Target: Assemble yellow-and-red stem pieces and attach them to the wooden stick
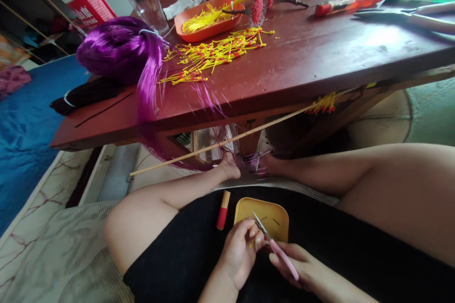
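Note:
Over my lap, my right hand (293,261) is closed around scissors (282,255) with pink handles, their blades pointing up and to the left. Close beside the blades, my left hand (240,248) is closed in a pinch; a small yellow piece (252,245) shows between its fingers, mostly hidden. Behind both hands a shallow yellow tray (280,209) rests on the black cloth across my lap, with a few short dark bits in it. A small tube (223,210) with a red body and gold-coloured cap lies left of the tray.
Yellow stems with red tips (220,54), a bundle of purple thread (113,47), an orange tray (209,28), a clear cup (145,2) and pliers (423,16) lie on the red table (302,57). A thin stick (213,146) slants below its edge.

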### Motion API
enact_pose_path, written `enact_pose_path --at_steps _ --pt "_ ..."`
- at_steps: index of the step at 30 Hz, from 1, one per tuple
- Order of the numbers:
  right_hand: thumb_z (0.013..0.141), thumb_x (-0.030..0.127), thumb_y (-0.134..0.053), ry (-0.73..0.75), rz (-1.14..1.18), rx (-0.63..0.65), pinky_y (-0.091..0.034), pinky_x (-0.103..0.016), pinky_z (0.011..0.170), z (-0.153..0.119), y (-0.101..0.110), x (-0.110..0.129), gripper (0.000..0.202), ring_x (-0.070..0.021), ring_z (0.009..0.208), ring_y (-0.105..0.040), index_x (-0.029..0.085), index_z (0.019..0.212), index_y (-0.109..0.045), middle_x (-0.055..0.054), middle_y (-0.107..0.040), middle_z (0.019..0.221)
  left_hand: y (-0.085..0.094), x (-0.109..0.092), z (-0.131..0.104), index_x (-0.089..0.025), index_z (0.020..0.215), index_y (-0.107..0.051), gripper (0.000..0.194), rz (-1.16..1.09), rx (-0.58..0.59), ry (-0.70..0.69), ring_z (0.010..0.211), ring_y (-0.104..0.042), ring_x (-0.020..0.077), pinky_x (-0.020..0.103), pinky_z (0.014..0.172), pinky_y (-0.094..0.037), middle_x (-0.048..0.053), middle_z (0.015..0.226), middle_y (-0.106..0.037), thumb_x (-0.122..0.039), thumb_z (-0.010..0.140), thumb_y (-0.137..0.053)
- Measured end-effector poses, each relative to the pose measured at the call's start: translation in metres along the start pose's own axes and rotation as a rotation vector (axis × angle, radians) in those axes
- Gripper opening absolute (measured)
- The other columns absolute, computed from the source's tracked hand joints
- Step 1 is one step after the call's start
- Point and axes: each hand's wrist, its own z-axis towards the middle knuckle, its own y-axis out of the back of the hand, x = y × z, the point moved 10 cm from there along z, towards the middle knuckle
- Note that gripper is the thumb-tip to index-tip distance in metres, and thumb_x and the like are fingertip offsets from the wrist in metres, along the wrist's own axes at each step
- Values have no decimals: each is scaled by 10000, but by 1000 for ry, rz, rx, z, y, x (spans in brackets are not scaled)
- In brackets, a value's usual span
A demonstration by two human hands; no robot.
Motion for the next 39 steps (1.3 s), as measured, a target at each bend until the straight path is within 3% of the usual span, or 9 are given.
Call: enact_pose_path --at_steps 4,10,19,22,25,27,29,33,39 --pt "528 729 -607 -48 11 -28 -177 -194 449 6 0 -11 689 -67 509 -240 153 902 -660 63 -367 557 6 -4 3 -178 461 -411 351 117 -64 -76 513 -395 94 256 581 -319 -50 482 -399 -376 596 -668" --pt "650 681 -552 -60 21 -57 -182 -195 414 14 2 -20 526 -53 420 -252 157 627 -524 61 -413 480 12 -10 12 -174 413 -463 279 363 -141 -159 448 -381 103 253 515 -269 -31 403 -435 -292 633 -587" --pt "638 662 -549 -157 4 -87 -119 -201 397 17 4 -31 492 -45 376 -240 194 596 -403 61 -405 461 17 -12 24 -189 382 -447 309 476 -166 -193 410 -372 110 256 478 -251 -29 364 -415 -297 643 -571" --pt "688 625 -506 -74 -185 -102 -192 -204 402 7 13 -6 440 -65 404 -311 187 667 -472 49 -432 520 20 -27 16 -186 462 -471 291 435 -150 -230 460 -416 117 249 508 -291 -26 427 -462 -341 687 -570" --pt "736 458 -544 171 -782 -196 -291 -245 480 -5 24 48 298 -137 511 -485 165 681 -558 -24 -575 611 23 -51 3 -183 490 -466 311 383 -138 -303 505 -421 112 243 548 -315 -32 471 -464 -375 700 -591" --pt "755 370 -532 186 -1222 -346 -318 -286 517 -7 32 73 243 -230 585 -583 142 730 -612 -107 -654 674 23 -66 -7 -182 509 -461 320 347 -132 -356 528 -409 107 240 574 -325 -39 499 -454 -389 717 -589" --pt "743 271 -547 141 -1444 -437 -342 -317 540 -2 34 85 222 -315 668 -632 111 871 -633 -172 -685 737 21 -78 -20 -182 527 -462 318 312 -127 -415 545 -405 108 240 586 -328 -40 518 -448 -385 739 -585" --pt "733 98 -545 148 -1469 -446 -373 -336 588 17 24 84 326 -350 769 -650 88 1058 -570 -201 -692 797 18 -96 -50 -177 538 -483 310 272 -132 -568 566 -417 116 244 588 -340 -29 538 -454 -352 772 -585" --pt "783 107 -479 275 -1368 -345 -396 -294 587 13 1 80 137 -257 718 -641 149 866 -579 -115 -681 769 34 -91 -67 -168 555 -507 270 58 -167 -552 566 -467 116 245 601 -398 -27 562 -486 -323 739 -629"
